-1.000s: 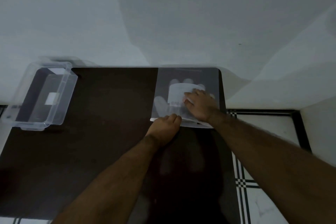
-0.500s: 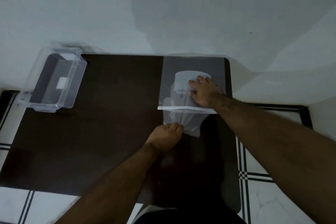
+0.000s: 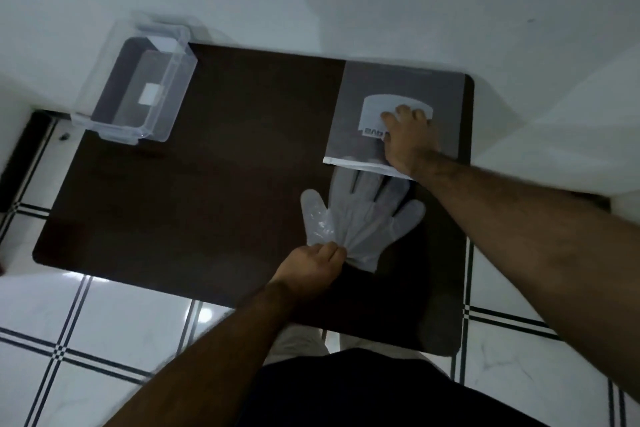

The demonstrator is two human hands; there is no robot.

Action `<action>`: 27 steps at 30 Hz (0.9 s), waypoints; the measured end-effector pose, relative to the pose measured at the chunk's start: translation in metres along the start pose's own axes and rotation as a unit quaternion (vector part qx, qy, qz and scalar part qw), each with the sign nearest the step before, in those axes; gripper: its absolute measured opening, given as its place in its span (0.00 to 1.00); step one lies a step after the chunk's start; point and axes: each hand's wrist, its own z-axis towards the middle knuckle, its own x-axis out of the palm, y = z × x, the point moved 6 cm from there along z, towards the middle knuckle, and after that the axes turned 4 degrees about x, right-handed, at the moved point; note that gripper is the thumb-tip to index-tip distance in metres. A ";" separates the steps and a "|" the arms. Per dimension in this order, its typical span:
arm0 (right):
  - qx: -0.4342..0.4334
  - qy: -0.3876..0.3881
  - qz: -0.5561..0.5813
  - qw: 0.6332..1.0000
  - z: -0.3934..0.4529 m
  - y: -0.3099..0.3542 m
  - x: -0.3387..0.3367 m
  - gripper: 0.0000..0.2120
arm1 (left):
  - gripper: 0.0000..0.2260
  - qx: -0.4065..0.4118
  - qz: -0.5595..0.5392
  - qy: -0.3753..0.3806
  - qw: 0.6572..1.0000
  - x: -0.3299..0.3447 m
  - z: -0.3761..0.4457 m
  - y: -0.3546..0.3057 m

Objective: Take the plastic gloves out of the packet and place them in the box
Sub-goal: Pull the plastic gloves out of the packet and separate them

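Note:
A flat translucent packet with a white label lies at the far right of the dark table. My right hand presses flat on it, fingers spread. Thin clear plastic gloves stick out of the packet's near opening, their fingertips still inside it. My left hand pinches the gloves at the cuff end, near the table's front. The clear plastic box, open and with nothing in it, stands at the table's far left corner.
A white wall runs behind the table. White floor tiles with black lines show in front and to the right. My dark clothing fills the bottom middle.
My left hand has pulled the gloves toward me, so most of them now lie outside the packet. My right hand stays pressed on the packet. The view has tilted down.

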 end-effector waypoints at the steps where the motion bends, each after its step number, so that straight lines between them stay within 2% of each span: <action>1: -0.011 -0.020 0.002 1.000 -0.011 0.010 -0.001 0.22 | 0.16 -0.003 -0.006 0.002 1.000 0.001 -0.007 0.000; 4: -0.053 -0.054 0.014 0.997 -0.055 0.037 0.007 0.16 | 0.16 -0.005 -0.014 0.015 1.000 0.002 -0.026 -0.001; 10: -0.086 -0.061 0.031 0.994 -0.146 0.072 0.039 0.16 | 0.14 0.033 -0.019 0.040 0.998 -0.003 -0.056 0.003; 15: -0.104 -0.138 0.046 0.984 -0.222 0.091 0.069 0.12 | 0.14 0.047 -0.031 0.100 0.993 -0.011 -0.071 0.004; 19: -0.115 -0.062 0.023 0.991 -0.252 0.103 0.098 0.13 | 0.12 0.057 0.004 0.149 0.987 -0.016 -0.075 0.002; 22: -0.121 -0.045 -0.006 0.992 -0.261 0.109 0.109 0.15 | 0.12 0.063 0.017 0.171 0.983 -0.016 -0.078 0.000; 27: -0.120 -0.046 -0.020 0.992 -0.264 0.109 0.111 0.18 | 0.13 0.063 0.015 0.164 0.984 -0.019 -0.084 -0.002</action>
